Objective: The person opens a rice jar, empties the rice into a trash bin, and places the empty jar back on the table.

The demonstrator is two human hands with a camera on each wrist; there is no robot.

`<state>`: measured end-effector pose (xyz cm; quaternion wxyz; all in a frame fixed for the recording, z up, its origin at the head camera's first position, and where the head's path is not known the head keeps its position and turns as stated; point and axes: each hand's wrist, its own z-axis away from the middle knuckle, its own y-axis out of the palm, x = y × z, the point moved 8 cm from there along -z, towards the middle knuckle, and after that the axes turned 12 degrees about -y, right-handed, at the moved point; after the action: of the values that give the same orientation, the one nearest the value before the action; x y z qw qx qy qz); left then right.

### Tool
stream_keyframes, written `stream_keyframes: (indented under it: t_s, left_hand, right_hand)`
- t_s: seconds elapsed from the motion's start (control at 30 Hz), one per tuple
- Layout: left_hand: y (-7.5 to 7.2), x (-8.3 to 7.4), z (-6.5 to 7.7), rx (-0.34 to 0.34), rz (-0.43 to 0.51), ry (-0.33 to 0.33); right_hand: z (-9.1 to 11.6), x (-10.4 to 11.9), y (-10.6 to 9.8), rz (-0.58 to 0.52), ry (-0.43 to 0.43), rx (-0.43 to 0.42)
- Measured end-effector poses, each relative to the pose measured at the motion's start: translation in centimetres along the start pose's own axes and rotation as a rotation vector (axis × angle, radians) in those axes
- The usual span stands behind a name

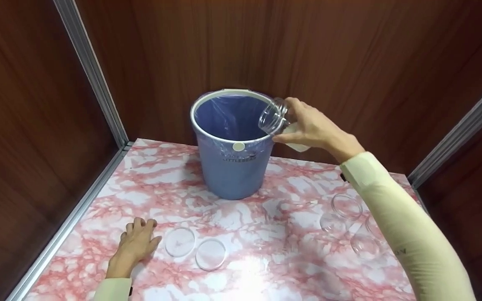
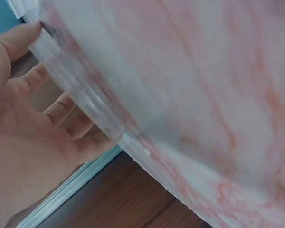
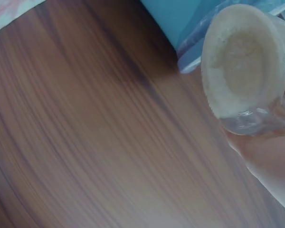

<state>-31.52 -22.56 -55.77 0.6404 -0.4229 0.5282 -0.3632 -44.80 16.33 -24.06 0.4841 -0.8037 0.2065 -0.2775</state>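
Note:
In the head view my right hand [image 1: 312, 125] grips a clear jar [image 1: 271, 118] by its side, tipped with its mouth over the right rim of the blue bin [image 1: 234, 179]. A pale whitish layer [image 3: 242, 66] covers the jar's base in the right wrist view. The bin is lined with a clear bag. My left hand [image 1: 135, 242] is at the left of the table with fingers spread and lightly bent, holding nothing. Just right of it lie two round clear lids [image 1: 180, 242], side by side.
Several clear round pieces [image 1: 333, 223] lie at the right of the marbled table [image 1: 241, 221], partly under my right sleeve [image 1: 404, 234]. Brown wood panels [image 1: 161, 62] enclose the back and sides, with metal strips [image 1: 94, 75] along their joints.

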Motion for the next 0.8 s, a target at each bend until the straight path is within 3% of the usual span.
stream_keyframes:
  t_s: [0.33,0.57,0.8]
  left_hand:
    - [-0.5,-0.2,-0.2,0.022,0.000,0.007]
    - [-0.5,-0.1,-0.2,0.039,0.001,-0.009]
    - [-0.3,-0.5,0.1,0.051,0.016,-0.013]
  right_hand:
    - [-1.9,-0.4,0.5,0.226,0.091,0.118]
    - [-3.1,0.4,0.7,0.380,0.044,0.153]
    - [-3.1,0.6,1.3,0.484,0.007,0.187]
